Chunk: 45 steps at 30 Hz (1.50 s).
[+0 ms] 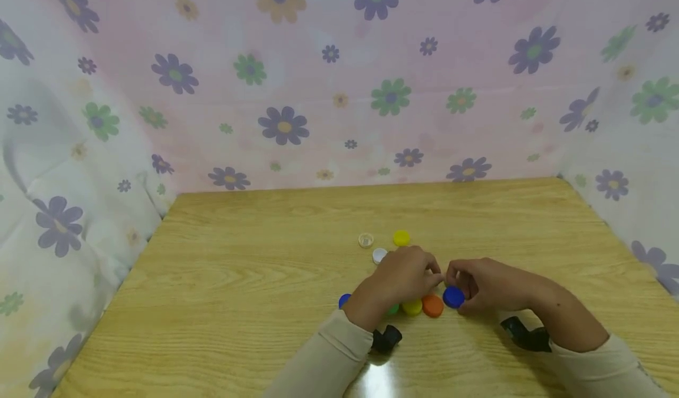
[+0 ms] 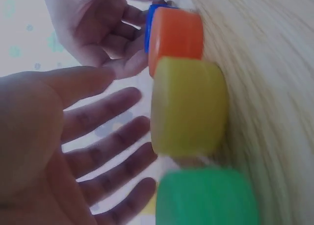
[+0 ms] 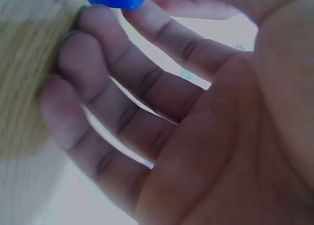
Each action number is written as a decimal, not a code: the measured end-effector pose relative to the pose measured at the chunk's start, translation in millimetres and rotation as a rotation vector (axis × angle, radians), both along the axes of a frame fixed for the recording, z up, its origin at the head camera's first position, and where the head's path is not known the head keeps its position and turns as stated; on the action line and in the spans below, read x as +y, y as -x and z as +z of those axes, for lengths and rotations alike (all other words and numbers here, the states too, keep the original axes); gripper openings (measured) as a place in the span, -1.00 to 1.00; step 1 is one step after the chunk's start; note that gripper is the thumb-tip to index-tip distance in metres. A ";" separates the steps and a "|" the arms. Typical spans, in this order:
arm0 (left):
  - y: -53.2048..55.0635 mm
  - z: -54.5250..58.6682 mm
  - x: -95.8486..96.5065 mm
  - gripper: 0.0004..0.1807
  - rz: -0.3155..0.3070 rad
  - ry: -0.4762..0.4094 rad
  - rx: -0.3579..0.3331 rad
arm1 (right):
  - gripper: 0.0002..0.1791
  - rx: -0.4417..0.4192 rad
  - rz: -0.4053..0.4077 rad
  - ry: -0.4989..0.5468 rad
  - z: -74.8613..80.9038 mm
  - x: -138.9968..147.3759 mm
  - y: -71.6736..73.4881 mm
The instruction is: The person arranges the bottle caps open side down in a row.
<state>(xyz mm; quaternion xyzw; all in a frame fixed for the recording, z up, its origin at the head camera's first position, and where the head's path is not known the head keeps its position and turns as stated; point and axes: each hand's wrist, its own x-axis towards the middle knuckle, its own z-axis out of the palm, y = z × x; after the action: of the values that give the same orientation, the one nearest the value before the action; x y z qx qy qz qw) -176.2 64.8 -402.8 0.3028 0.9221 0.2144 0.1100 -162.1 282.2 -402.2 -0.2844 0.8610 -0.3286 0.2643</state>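
Note:
In the head view several small round plastic caps form a row on the wooden table. From the right they are a blue cap (image 1: 453, 297), an orange cap (image 1: 432, 306), a yellow cap (image 1: 412, 307) and a green cap (image 2: 206, 198), with a second blue cap (image 1: 345, 300) at the left end. My right hand (image 1: 490, 283) pinches the right-hand blue cap at its edge, beside the orange one. Over the row hovers my left hand (image 1: 405, 274), its fingers loosely extended and holding nothing. My left hand and wrist partly hide the row.
Behind my left hand lie a clear cap (image 1: 366, 240), a white cap (image 1: 379, 256) and another yellow cap (image 1: 401, 238). Black wrist-worn devices (image 1: 386, 339) sit under both forearms. Flowered cloth (image 1: 339, 91) walls the table (image 1: 239, 256) at the back and sides.

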 end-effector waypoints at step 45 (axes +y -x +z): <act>11.5 -16.6 -96.3 -0.61 0.167 0.014 0.140 | -0.43 0.262 -0.181 -0.110 1.4 -111.7 16.9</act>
<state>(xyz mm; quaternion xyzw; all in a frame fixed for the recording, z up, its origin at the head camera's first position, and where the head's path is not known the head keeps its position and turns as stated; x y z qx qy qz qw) -187.6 -31.4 -419.4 0.2385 0.9510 0.1947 0.0291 -178.9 170.4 -400.8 -0.2310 0.9268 -0.2639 0.1342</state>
